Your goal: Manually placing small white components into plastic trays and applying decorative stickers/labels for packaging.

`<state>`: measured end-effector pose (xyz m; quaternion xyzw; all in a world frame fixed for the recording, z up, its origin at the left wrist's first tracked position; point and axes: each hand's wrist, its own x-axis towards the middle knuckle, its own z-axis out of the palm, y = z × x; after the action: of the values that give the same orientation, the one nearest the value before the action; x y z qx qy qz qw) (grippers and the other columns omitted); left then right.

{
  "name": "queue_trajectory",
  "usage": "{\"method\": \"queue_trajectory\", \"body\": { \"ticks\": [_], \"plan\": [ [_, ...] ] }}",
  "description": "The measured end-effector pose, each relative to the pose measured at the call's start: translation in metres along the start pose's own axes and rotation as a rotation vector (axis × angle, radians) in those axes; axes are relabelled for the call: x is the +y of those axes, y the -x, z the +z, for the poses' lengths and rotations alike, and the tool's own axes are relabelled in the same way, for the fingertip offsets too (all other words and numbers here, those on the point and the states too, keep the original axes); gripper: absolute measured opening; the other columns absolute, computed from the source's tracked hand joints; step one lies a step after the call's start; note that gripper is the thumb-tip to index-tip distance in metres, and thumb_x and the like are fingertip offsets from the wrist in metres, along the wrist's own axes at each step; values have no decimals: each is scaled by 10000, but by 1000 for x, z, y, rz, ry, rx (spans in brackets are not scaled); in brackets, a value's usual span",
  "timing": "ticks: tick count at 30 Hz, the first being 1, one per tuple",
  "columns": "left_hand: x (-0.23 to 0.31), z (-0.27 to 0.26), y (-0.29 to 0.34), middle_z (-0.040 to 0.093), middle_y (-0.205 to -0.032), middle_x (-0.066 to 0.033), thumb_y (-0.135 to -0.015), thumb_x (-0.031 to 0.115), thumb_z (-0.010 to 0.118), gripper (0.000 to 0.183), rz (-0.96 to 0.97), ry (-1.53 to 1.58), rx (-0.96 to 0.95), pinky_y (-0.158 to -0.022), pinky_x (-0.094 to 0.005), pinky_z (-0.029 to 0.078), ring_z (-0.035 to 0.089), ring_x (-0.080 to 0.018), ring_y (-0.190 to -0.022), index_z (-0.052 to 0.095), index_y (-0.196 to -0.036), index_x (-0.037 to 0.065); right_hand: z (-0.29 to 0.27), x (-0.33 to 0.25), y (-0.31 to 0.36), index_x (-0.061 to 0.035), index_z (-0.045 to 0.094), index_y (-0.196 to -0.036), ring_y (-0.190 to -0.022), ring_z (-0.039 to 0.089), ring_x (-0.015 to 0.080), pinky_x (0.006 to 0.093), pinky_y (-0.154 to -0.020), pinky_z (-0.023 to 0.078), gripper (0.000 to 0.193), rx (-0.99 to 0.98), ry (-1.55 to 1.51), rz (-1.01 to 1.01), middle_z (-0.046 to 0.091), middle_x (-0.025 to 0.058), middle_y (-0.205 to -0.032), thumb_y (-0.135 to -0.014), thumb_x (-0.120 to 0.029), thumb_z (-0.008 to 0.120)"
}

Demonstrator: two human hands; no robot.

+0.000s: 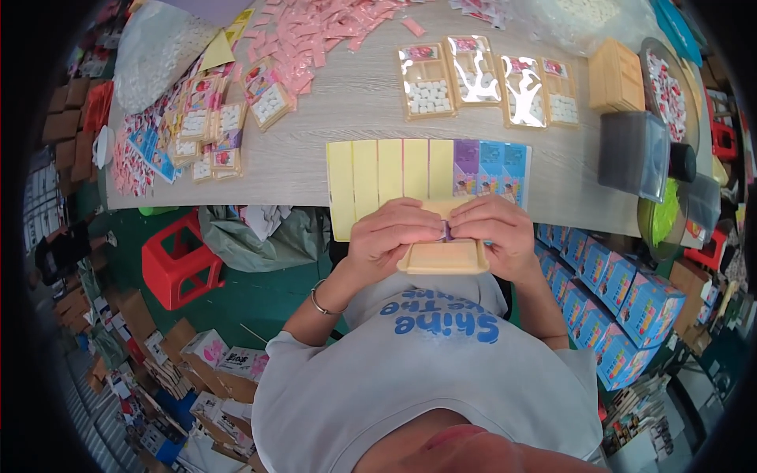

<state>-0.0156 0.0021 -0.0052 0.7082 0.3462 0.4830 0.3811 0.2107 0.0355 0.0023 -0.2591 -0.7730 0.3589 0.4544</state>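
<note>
My left hand [394, 235] and my right hand [500, 235] hold a shallow beige plastic tray [443, 258] between them, at the table's near edge. The fingertips of both hands are pressed together near its middle, on a narrow purple label [448, 229]. Part of the tray's far side is hidden under the fingers. Just beyond my hands lies a label sheet [363, 177], with bare yellow strips on the left and purple and blue labels on the right. Its near right part is covered by my hands.
Several packed trays with white pieces [428, 96] lie at the far middle; more are heaped left [197, 122]. Pink sachets [315, 35] cover the far side. Stacked beige trays [615, 77] and a clear container [631, 154] stand right. A red stool [180, 260] and blue boxes [611, 296] flank me.
</note>
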Motion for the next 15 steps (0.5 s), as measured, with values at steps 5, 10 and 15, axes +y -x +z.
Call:
{"method": "queue_trajectory", "body": {
  "ticks": [5,10,15],
  "plan": [
    [-4,0,5,755,-996,-144,-796,9,805,245,-186,162,40,-876,-384,571,737,-258,-930,732,-1029,18,14,1,3,-44,739,-963,-847,708,254,351,-762,561,227,6,-128,205,716,79,-910,-748,17,778],
    [-32,-65,2,717,-1099,-46,-939,87,720,229,-538,333,165,-836,-277,537,664,-118,-990,694,-1166,71,14,5,-12,-10,675,-1166,-1033,681,234,350,-907,531,332,-30,-205,417,693,112,-1066,-846,-36,755],
    [-95,-237,-45,681,-1161,-99,-1025,215,622,419,-652,-278,604,-903,-328,530,649,-183,-1060,551,-1382,8,0,53,-28,-19,592,-1328,-1158,624,208,349,-979,494,450,235,-264,568,640,105,-1249,-892,-56,697]
  ]
}}
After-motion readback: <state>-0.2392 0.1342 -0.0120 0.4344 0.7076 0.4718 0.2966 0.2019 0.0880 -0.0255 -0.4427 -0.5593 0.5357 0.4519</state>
